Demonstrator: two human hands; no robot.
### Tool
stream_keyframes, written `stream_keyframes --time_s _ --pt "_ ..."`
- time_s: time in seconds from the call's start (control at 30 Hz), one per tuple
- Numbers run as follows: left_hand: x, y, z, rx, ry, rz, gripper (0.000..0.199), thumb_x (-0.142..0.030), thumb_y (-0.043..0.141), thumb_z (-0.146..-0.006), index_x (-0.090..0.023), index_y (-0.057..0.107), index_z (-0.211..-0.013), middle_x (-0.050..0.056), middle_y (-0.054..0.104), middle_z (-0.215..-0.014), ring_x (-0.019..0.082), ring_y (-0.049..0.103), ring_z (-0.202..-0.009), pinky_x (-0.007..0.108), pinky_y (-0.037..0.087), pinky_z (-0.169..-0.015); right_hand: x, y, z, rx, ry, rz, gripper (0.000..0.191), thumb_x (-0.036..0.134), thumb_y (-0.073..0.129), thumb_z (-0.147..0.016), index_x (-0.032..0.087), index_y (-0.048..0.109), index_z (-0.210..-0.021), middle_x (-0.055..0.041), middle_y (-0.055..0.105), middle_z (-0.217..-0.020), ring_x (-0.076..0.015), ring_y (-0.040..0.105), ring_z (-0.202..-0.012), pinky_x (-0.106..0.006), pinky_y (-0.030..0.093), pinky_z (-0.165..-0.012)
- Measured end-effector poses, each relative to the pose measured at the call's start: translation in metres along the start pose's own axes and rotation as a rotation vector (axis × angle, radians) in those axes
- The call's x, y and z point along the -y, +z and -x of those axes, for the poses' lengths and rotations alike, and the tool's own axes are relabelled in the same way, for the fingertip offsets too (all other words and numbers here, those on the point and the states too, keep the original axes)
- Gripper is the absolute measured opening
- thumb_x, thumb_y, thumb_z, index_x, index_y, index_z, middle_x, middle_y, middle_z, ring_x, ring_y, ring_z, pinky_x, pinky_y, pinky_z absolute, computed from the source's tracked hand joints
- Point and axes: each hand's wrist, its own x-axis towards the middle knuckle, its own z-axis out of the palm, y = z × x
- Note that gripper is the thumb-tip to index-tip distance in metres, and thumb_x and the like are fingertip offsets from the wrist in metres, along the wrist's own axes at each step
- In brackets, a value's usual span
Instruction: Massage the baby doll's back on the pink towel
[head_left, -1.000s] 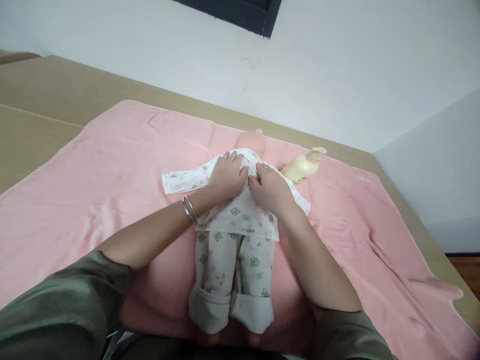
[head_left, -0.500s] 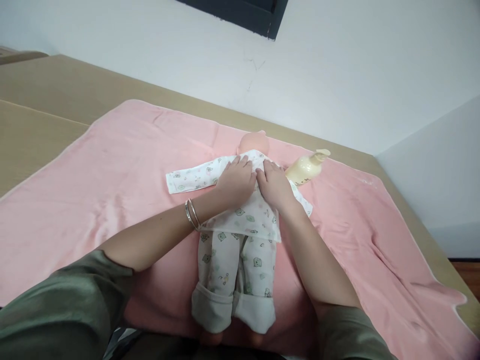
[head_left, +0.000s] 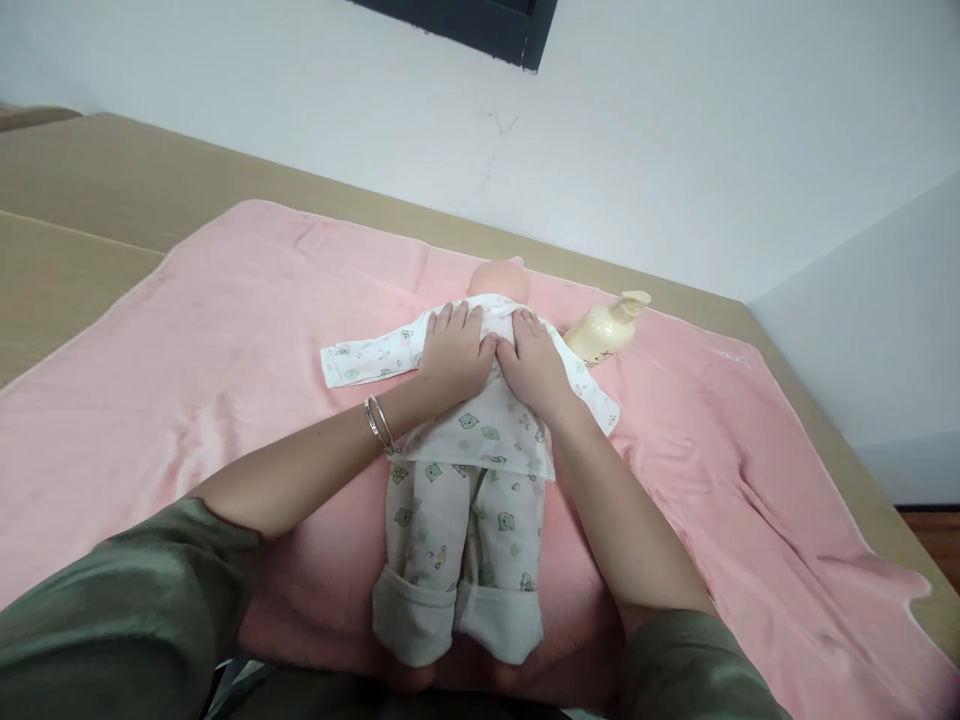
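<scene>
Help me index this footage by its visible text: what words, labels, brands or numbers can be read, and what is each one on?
None can be read with certainty.
Pump bottle: dark lettering low on its side, too small and blurred to read.
Pink blanket: a faint pale mark near its far right corner, too unclear to tell if it is writing.
White top: small printed pictures; no readable words.

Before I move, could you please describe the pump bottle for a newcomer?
On the pink blanket lies a doll in printed white pajamas. Beside its sleeve at the picture's right is the pump bottle, cream-yellow, the only thing there with a spout.
</scene>
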Motion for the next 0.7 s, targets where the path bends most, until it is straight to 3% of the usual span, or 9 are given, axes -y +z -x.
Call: stream_keyframes --time_s 0.5,0.63,0.7 --pt "-0.001 -0.002 0.001 -0.004 0.018 -0.017 0.057 -0.032 0.029 -0.105 -0.004 0.048 -0.151 0.022 0.049 -0.16 0.039 0.04 -0.151 0.06 0.032 -0.126 -0.002 0.0 0.0 -0.001 -0.019 -0.007 0.071 0.037 0.033 -0.101 -0.005 0.038 -0.157 -0.026 0.038 -0.167 -0.0351 0.033 -0.159 -0.052 0.025 -0.133" --pt "-0.004 -0.01 0.006 0.044 0.202 -0.066 0.053 -0.025 0.025 -0.104 0.003 0.057 -0.137 0.026 0.057 -0.147 0.036 0.047 -0.146 0.053 0.033 -0.128 -0.006 -0.003 -0.003 0.017 -0.018 -0.01 0.068 0.037 0.032 -0.102 -0.005 0.041 -0.155 -0.0268 0.04 -0.166 -0.0345 0.035 -0.158 -0.05 0.028 -0.131" --pt "-0.004 -0.013 0.007 0.055 0.295 -0.081 0.05 -0.022 0.025 -0.104 0.001 0.063 -0.127 0.026 0.064 -0.137 0.034 0.052 -0.141 0.05 0.035 -0.127 -0.007 -0.004 -0.004 0.008 -0.02 -0.005 0.066 0.038 0.031 -0.104 -0.004 0.044 -0.153 -0.0268 0.044 -0.163 -0.0348 0.039 -0.155 -0.05 0.031 -0.129"
